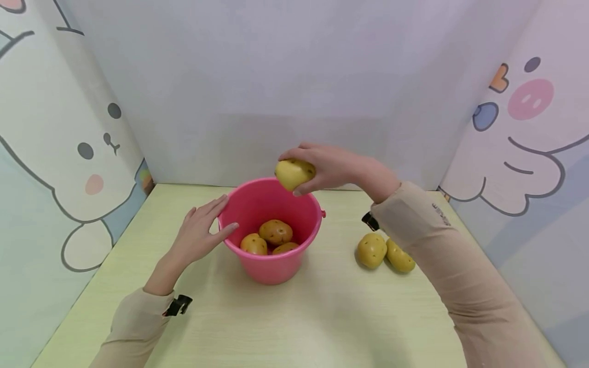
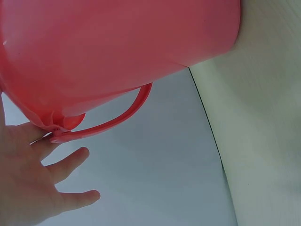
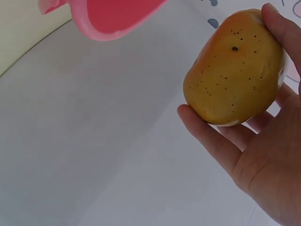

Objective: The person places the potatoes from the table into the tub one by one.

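Observation:
A pink bucket stands upright on the table, holding several potatoes at its bottom. Above its far right rim, my right hand grips a yellow potato between thumb and fingers. The right wrist view shows that potato clearly, brown-speckled and clasped by the fingertips. My left hand rests against the bucket's left rim with fingers straight, the thumb reaching over the edge. In the left wrist view, the left hand has spread fingers beside the pink handle.
Two more potatoes, a rounder one and a longer one, lie side by side on the table near the right forearm. A pale wall stands behind the bucket, with cartoon-printed panels at both sides.

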`<action>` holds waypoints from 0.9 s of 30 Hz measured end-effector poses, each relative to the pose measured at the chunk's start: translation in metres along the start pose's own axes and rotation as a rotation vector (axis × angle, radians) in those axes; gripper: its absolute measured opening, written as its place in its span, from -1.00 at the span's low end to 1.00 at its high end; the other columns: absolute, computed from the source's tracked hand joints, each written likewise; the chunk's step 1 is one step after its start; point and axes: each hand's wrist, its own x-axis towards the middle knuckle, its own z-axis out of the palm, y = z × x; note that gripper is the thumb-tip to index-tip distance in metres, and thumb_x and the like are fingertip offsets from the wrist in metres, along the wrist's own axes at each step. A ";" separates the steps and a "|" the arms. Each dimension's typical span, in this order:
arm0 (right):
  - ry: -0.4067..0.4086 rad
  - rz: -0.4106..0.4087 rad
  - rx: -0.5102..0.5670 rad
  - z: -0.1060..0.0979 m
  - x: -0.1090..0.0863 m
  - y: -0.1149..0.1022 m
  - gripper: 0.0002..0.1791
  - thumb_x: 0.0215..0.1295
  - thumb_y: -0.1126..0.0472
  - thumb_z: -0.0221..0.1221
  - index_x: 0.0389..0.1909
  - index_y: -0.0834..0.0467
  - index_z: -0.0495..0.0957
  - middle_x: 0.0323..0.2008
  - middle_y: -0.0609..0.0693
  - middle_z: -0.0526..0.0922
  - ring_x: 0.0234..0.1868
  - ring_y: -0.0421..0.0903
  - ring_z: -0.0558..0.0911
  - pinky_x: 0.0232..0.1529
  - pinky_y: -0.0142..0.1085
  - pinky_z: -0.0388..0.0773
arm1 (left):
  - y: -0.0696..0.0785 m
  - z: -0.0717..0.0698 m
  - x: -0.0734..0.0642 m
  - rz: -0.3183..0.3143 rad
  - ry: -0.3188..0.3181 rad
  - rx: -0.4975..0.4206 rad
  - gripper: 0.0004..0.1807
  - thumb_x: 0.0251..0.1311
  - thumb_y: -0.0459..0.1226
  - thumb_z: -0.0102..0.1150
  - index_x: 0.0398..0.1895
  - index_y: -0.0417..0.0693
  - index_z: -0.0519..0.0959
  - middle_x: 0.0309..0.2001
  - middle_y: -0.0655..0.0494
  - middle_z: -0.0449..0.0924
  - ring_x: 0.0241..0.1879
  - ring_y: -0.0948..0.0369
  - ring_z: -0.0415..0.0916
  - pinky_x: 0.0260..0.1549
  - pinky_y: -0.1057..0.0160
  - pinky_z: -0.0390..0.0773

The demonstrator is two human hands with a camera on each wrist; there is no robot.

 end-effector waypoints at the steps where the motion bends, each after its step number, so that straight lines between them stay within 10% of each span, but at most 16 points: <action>1: -0.005 0.009 0.001 0.000 0.003 -0.001 -0.29 -0.03 0.03 0.28 0.19 -0.01 0.24 -0.07 -0.06 0.33 -0.10 -0.15 0.33 -0.20 -0.30 0.39 | 0.000 0.000 0.000 0.000 0.000 0.000 -0.22 0.08 0.10 0.02 0.30 -0.12 0.13 0.25 -0.10 0.15 0.19 -0.09 0.04 0.06 -0.26 -0.09; 27: -0.077 0.063 0.078 0.025 0.062 -0.004 -0.29 -0.07 0.02 0.30 0.14 0.00 0.24 -0.06 -0.13 0.34 -0.08 -0.19 0.30 -0.28 -0.39 0.44 | -0.001 -0.001 0.001 -0.001 -0.007 0.006 -0.22 0.09 0.10 0.01 0.29 -0.13 0.13 0.24 -0.11 0.15 0.19 -0.09 0.05 0.06 -0.25 -0.09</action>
